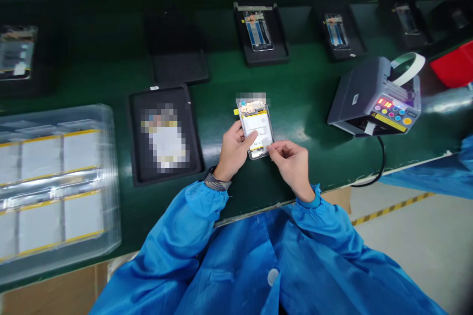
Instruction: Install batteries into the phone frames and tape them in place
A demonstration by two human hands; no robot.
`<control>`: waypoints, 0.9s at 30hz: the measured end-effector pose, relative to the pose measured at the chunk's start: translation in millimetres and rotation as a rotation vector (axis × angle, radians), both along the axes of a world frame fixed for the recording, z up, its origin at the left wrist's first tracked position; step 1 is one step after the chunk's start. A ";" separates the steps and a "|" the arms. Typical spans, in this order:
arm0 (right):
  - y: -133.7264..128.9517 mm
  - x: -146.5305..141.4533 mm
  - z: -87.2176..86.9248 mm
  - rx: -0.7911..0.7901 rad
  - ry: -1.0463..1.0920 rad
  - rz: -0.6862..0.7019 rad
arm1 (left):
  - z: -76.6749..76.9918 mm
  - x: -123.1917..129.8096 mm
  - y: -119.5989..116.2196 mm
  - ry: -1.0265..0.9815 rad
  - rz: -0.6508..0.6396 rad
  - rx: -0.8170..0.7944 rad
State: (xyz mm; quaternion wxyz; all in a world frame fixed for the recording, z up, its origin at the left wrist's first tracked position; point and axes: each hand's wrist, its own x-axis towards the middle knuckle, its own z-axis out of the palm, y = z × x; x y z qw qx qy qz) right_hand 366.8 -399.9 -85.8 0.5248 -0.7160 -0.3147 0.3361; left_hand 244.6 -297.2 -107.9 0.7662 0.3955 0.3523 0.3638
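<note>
Nearest you, your blue sleeves (pixel 177 226) lead in to both hands. Your right hand (pixel 293 162) has thumb and forefinger drawn together at the lower right corner of the open phone (pixel 256 130); you seem to be pinching or pressing there, but I can't tell whether anything is between the fingertips. Your left hand (pixel 233 152) grips the phone from its left side, thumb across the white battery (pixel 260 123). The phone sits in front of you, over the green bench (pixel 221 76).

The step in hand looks like fine work at the battery's lower edge. I judge the next move calls for a firm left hold and light, exact fingertips on the right.

To your left lies a clear tray (pixel 115 182) of batteries (pixel 42 157), with a black tray (pixel 195 142) beside it. A tape dispenser (pixel 364 96) stands rightward; farther back, more phones (pixel 258 32) rest in black trays.
</note>
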 end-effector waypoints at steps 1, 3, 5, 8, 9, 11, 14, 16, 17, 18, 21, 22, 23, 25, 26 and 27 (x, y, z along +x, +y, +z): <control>0.1 -0.3 -0.3 0.000 -0.003 0.000 | -0.1 0.0 0.0 0.000 0.002 -0.001; 0.6 -1.3 -1.2 0.001 -0.017 -0.001 | -0.2 -0.2 -0.1 0.005 0.001 0.002; 1.0 -2.5 -2.4 -0.002 -0.039 -0.008 | -0.5 -0.4 -0.2 0.012 -0.002 0.011; 0.8 -4.7 -4.2 -0.012 -0.069 -0.020 | -1.5 -0.6 0.1 0.018 -0.012 0.028; 0.5 -5.3 -4.7 -0.019 -0.080 -0.021 | -1.8 -0.7 0.2 0.019 -0.015 0.031; 0.0 -6.4 -5.5 -0.036 -0.110 -0.018 | -2.4 -0.8 0.3 0.021 -0.021 0.033; -0.3 -7.0 -6.3 -0.063 -0.185 -0.010 | -3.0 -0.9 0.3 0.022 -0.018 0.023; -0.3 -7.1 -6.8 -0.074 -0.234 -0.007 | -3.1 -0.7 0.3 0.018 -0.005 0.012; -0.3 -7.1 -7.2 -0.077 -0.255 -0.005 | -3.2 -0.6 0.3 0.015 0.001 0.007; -0.4 -7.2 -7.5 -0.079 -0.275 -0.003 | -3.2 -0.5 0.4 0.012 0.007 0.003; -1.0 -7.2 -8.8 -0.077 -0.340 0.015 | -3.0 -0.4 0.8 0.000 0.017 -0.005; -1.2 -6.7 -9.2 -0.071 -0.365 0.020 | -2.7 -0.5 0.9 -0.005 0.017 -0.006; -1.2 -5.8 -9.5 -0.065 -0.388 0.022 | -2.4 -0.6 1.0 -0.011 0.016 -0.007; -0.1 -2.3 -9.9 -0.054 -0.420 0.023 | -1.5 -1.0 1.3 -0.022 0.013 -0.007; 1.1 0.2 -10.0 -0.045 -0.417 0.022 | -1.0 -1.2 1.5 -0.026 0.009 -0.008; 3.0 3.3 -10.1 -0.032 -0.395 0.025 | -0.4 -1.5 1.8 -0.029 0.003 -0.010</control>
